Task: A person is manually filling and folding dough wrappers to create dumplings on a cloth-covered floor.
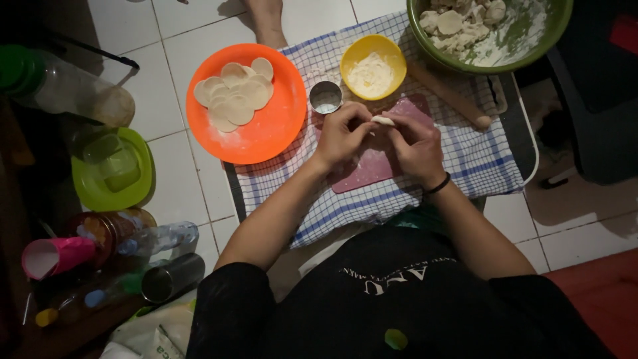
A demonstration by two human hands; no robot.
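My left hand [340,136] and my right hand [415,143] meet over the pink cutting board [372,169], and between their fingertips I pinch a small piece of pale dough [383,120], both hands closed on it, so it sits just above the board's far end. The board lies on a blue-and-white checked cloth [478,159] spread on the tiled floor [173,186]. Just beyond my left hand stands a small round metal cutter [325,97], and beside that a yellow bowl [392,52] with white flour in it. A wooden rolling pin [452,96] lies slanting past my right hand, running toward a big green bowl [531,50] that holds lumps of dough. To the left, partly on the cloth, an orange plate [266,126] carries a heap of flat dough rounds [234,96]. Farther left on the floor are a lime-green lidded box [113,169], a clear plastic bottle [73,93] lying on its side with a green cap, a pink cup [53,256], and several jars and bottles whose labels are too dark to make out.
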